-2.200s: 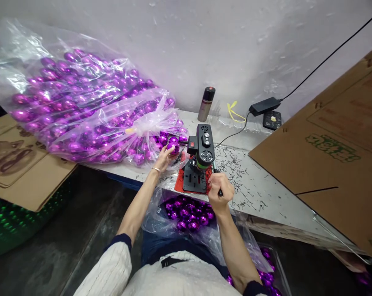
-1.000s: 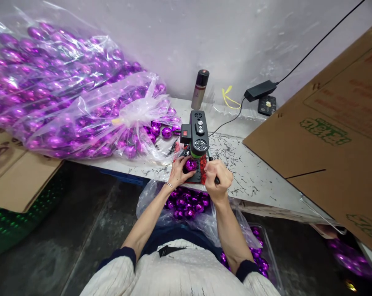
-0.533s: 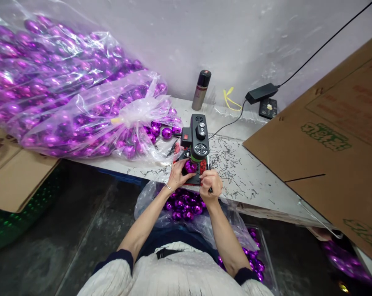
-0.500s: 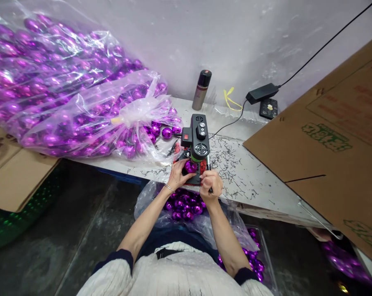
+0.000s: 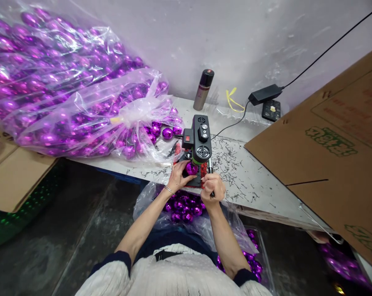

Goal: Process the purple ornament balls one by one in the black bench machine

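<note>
A grey can (image 5: pixel 203 89) with a black cap stands at the back of the table (image 5: pixel 235 132), near the pale wall (image 5: pixel 235 37). To its right lie a yellow strip (image 5: pixel 233 100), bent in a loop, and a flat black slab (image 5: pixel 271 110) with a pale figure on it. On the far right, a big carton (image 5: pixel 336 164) bears green and faded red print, with a dark slit across its side. On the left, a brown flap (image 5: pixel 22 176) juts out above something shiny and green (image 5: pixel 16 218). The floor (image 5: pixel 90 230) is dark, crossed by a pale seam.
</note>
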Tool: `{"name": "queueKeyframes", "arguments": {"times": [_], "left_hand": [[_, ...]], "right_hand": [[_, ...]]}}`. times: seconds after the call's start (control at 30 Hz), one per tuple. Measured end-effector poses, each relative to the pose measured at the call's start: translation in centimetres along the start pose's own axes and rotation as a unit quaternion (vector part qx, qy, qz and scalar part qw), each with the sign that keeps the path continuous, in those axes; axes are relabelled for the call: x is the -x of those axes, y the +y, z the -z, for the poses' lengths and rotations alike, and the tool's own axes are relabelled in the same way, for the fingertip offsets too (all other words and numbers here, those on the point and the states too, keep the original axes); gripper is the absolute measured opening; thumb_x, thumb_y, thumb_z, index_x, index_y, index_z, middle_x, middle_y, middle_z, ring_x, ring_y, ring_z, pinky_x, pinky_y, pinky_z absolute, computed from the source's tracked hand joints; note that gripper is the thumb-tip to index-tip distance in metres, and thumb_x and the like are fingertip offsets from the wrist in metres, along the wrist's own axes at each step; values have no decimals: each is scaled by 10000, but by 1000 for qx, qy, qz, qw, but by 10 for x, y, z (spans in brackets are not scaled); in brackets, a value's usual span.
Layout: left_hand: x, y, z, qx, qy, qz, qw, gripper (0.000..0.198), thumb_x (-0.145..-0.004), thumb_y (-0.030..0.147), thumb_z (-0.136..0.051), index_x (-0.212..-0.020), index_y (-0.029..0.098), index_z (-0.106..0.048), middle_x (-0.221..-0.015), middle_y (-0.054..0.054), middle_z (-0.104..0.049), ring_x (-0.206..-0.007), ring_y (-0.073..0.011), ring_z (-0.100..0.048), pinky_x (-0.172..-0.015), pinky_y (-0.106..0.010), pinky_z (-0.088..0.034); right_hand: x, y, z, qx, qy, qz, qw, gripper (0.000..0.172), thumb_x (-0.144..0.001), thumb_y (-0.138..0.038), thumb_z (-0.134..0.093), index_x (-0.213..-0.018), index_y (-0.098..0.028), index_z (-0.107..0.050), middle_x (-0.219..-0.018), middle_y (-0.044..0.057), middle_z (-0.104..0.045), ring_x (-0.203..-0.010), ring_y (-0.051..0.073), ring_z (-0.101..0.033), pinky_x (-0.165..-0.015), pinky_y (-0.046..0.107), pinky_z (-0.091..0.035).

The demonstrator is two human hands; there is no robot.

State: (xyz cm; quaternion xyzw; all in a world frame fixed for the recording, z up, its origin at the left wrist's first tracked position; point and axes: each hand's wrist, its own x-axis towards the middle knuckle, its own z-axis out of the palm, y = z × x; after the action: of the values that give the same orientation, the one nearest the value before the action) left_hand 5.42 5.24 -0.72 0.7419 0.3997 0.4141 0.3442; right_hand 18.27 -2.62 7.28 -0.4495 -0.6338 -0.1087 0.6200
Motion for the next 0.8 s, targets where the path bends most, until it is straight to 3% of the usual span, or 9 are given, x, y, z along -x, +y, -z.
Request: {"name": "queueKeyframes", "arguments": {"times": [0.23,0.6,0.8], "left_hand": [[0,0,1,10,-3,-12,1000,642,-787,516,-820,-1306,192,-627,-1295,-160,-684,-1255,-344,-622,-1114,-515,-435],[-1,-2,0,11,-2,0,1000,635,-771,520,-829,-1287,204,-637,-1302,-151,-685,-1264,-346,-619,-1121,-521,-432],[-1,-3,-1,10,1,-9,1000,625,-790,527,-813,-1291,202,-630,-1302,-153,-682,-1262,-343,-622,-1119,-521,-434]], "right_hand": [[17,10,-10,-6,38,1,999,327,-1048,-291,-359,-739,-236,-455,-672,-29,-547,-586,127,-590,-656,326,-482],[19,14,-11,-5,35,10,999,330,-1047,-295,-346,-747,-237,-468,-665,-27,-549,-595,140,-624,-638,327,-498],[19,16,-11,0,10,54,998,302,-1031,-244,-378,-742,-238,-463,-669,-22,-566,-593,134,-607,-598,301,-474]]}}
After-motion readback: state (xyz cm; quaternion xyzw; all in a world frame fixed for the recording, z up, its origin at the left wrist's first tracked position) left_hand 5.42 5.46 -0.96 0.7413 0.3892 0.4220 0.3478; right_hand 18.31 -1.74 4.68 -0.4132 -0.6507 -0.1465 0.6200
